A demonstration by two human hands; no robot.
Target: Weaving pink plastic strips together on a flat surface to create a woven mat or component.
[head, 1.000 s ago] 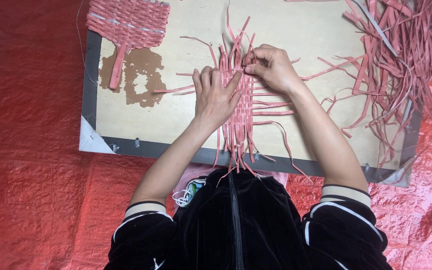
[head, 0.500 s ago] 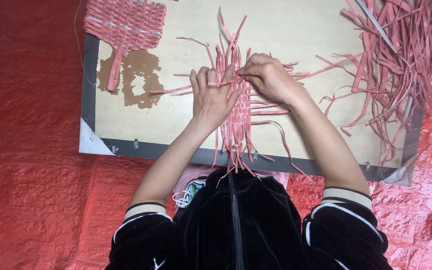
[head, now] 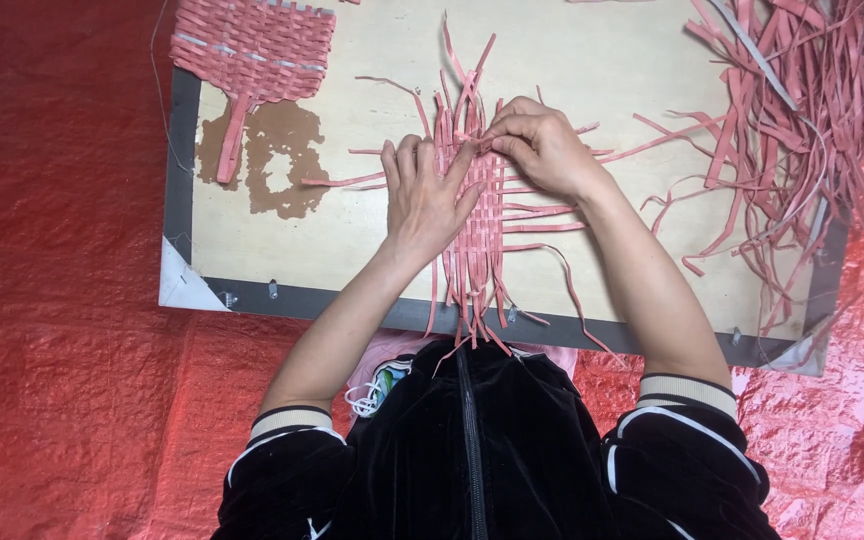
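A half-woven mat of pink strips [head: 477,235] lies in the middle of a pale wooden board [head: 592,70]. My left hand [head: 422,195] rests flat on the weave's left side, fingers spread and pressing the strips down. My right hand [head: 542,145] is at the upper part of the weave, fingertips pinched on a pink strip [head: 480,142]. Loose strip ends stick out of the weave on all sides.
A finished pink woven piece [head: 252,45] lies at the board's upper left, above a brown stain [head: 272,165]. A heap of loose pink strips [head: 802,110] covers the board's right side. A red tarp [head: 52,300] surrounds the board. My black jacket fills the bottom.
My right hand has shifted slightly left and up along the weave, and its fingers have closed on a strip. My left hand has stayed pressed on the weave.
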